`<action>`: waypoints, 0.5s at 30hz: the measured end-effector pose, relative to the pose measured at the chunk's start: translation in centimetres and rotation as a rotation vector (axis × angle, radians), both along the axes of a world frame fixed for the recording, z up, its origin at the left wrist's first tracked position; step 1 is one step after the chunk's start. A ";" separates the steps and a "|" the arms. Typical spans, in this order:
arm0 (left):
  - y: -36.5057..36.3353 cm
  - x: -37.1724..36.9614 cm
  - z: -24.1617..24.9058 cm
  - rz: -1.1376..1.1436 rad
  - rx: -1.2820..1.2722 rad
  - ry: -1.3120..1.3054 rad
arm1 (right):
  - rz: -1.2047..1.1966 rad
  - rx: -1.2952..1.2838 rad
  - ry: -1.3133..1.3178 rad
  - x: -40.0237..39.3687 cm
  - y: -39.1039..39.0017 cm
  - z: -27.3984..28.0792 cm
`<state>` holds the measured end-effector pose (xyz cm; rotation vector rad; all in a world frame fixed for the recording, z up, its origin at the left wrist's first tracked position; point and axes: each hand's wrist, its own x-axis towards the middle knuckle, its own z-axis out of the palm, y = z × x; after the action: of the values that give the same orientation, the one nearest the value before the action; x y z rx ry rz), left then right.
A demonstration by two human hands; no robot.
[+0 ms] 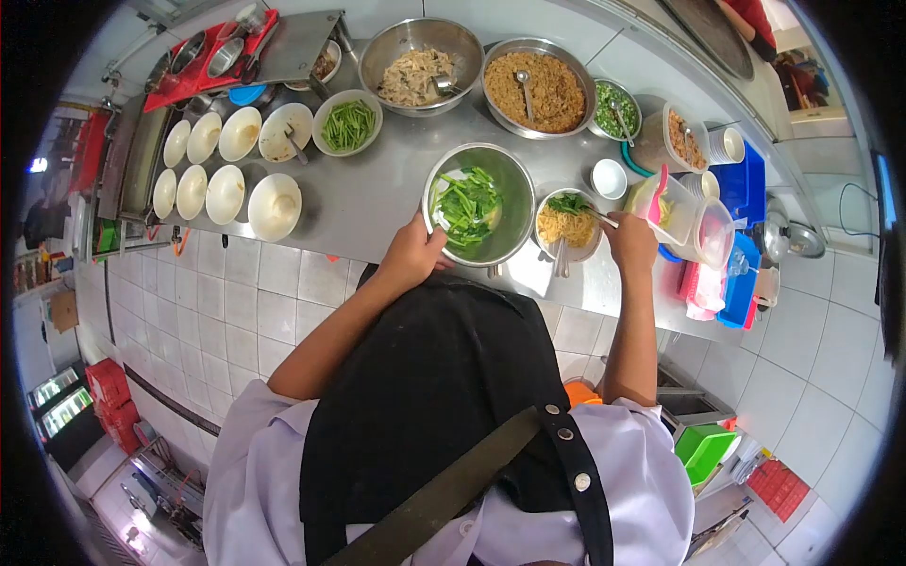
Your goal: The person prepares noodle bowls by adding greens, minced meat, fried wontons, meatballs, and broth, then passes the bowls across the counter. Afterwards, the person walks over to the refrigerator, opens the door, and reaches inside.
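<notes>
My left hand [411, 257] grips the near left rim of a steel mixing bowl [517, 203] that has cooked leafy greens [467, 206] inside. Just right of it sits a smaller bowl of noodles [564, 226], with some greens lying on top at its far side. My right hand [632, 241] is closed around the handle of a metal utensil [601, 217], whose far end reaches in among the greens on the noodles; I cannot tell its exact kind. A spoon [562, 258] rests in the noodle bowl, handle toward me.
Behind stand large bowls of shredded food [415, 77] and brown minced topping [538, 91], plus chopped scallions [615, 108]. Green beans [347, 125] and several white bowls [276, 206] are at left. Plastic tubs [713, 231] and blue baskets [741, 189] crowd the right.
</notes>
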<state>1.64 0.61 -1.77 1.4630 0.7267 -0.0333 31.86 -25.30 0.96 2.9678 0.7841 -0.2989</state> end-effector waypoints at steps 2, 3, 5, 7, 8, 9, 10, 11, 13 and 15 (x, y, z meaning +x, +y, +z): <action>0.0 -0.1 0.2 0.001 0.004 -0.019 | 0.036 -0.009 -0.032 -0.1 -0.1 0.9; 0.1 -0.2 0.4 0.002 0.007 -0.034 | 0.051 -0.011 -0.043 -0.3 0.0 1.5; 0.1 -0.2 0.3 0.009 -0.001 -0.014 | 0.020 0.013 -0.062 -1.0 0.6 3.4; 0.0 -0.3 0.1 0.003 -0.012 0.004 | 0.036 0.006 -0.014 -0.6 0.9 2.8; 0.0 -0.2 0.0 0.002 -0.014 0.001 | 0.050 0.001 0.029 -0.3 1.1 2.5; 0.0 -0.1 0.0 0.001 -0.014 -0.004 | 0.044 0.000 0.027 -0.2 1.2 2.1; -0.1 0.1 0.1 -0.003 -0.013 -0.007 | 0.063 -0.021 0.081 -0.1 1.5 1.5; -0.1 0.2 0.2 -0.007 -0.012 0.000 | 0.085 -0.041 0.135 0.0 1.8 0.9; -0.2 0.1 0.3 -0.007 -0.013 0.010 | 0.085 -0.070 0.131 0.1 1.9 0.1; -0.3 0.0 0.1 0.005 -0.020 -0.014 | 0.090 -0.017 0.058 0.0 1.8 -0.1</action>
<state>1.60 0.28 -1.70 1.4415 0.7166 -0.0266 31.86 -23.46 0.91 2.9094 0.9128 -0.3863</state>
